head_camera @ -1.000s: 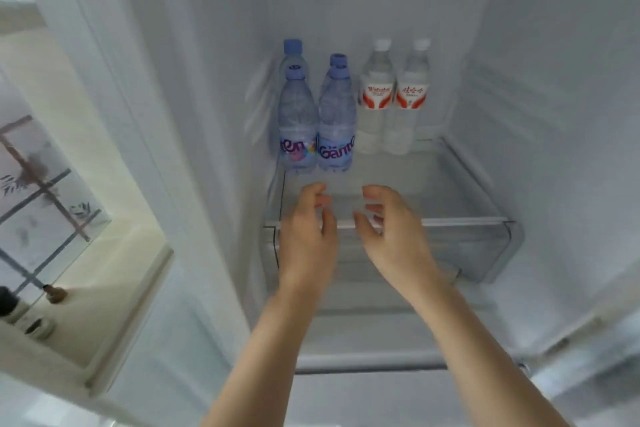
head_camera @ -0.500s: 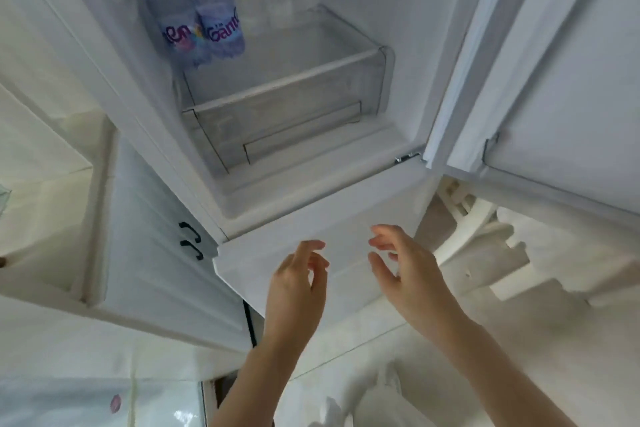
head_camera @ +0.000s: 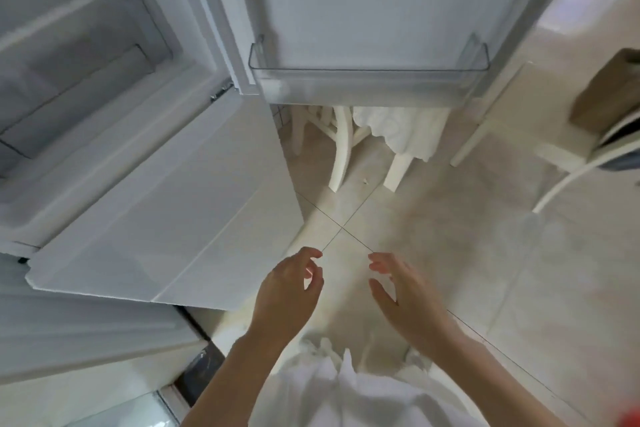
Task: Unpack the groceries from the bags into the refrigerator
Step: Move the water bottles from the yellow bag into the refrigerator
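The white refrigerator [head_camera: 145, 204] stands open at the left, its clear crisper drawer [head_camera: 79, 55] showing at the top left. Its open door [head_camera: 374, 3] fills the top centre, with a clear door shelf [head_camera: 367, 74] that holds nothing I can see. My left hand [head_camera: 287, 295] and my right hand [head_camera: 408, 298] hang side by side over the tiled floor, fingers loosely curled, holding nothing. Below them, at the bottom centre, lies a white plastic bag [head_camera: 346, 388] with crumpled handles. A brown paper bag [head_camera: 609, 94] sits at the far right.
A white chair [head_camera: 343, 142] with white cloth draped on it stands behind the fridge door. Another white chair leg [head_camera: 568, 180] curves at the right under the brown bag. White cabinets [head_camera: 86, 326] are at the lower left. Pale floor tiles [head_camera: 485, 236] spread beyond my hands.
My view has swung down and right, away from the fridge shelf with the water bottles, to the floor. Both hands pulled back out of the fridge and now hover over the white bag.
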`<state>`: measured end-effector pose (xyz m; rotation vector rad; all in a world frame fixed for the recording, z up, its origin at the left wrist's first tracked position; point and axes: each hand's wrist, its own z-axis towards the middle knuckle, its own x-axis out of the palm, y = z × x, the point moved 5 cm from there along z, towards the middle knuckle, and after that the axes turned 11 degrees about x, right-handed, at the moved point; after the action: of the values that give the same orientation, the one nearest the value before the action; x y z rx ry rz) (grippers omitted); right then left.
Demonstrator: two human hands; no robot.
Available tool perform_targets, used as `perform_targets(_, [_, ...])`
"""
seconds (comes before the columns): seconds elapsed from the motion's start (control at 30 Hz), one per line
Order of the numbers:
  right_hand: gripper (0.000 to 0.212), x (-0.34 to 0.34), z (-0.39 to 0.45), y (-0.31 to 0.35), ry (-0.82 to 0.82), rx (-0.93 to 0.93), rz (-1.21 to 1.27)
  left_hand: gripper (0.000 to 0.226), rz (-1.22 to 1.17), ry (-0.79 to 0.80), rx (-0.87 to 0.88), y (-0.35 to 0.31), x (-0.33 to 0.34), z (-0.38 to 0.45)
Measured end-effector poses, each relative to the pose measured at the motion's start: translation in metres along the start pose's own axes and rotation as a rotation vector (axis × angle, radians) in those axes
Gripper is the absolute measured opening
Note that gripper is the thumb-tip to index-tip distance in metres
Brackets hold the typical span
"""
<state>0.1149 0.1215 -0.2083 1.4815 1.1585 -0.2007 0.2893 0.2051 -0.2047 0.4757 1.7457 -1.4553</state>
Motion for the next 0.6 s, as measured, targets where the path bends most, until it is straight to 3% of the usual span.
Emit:
perform_targets(0.33, [0.03,-0.141,-0.041,-0.181,-0.102,0.206,0.023,0.017,-0.045,0.133,0.094,-0.163,0.151,0.046])
perform_targets(0.6, [0.031,-0.212,-0.02,-0.258,-0.154,0.318,0.078,0.017,0.017,0.295,0.194,-0.241,0.221,0.088])
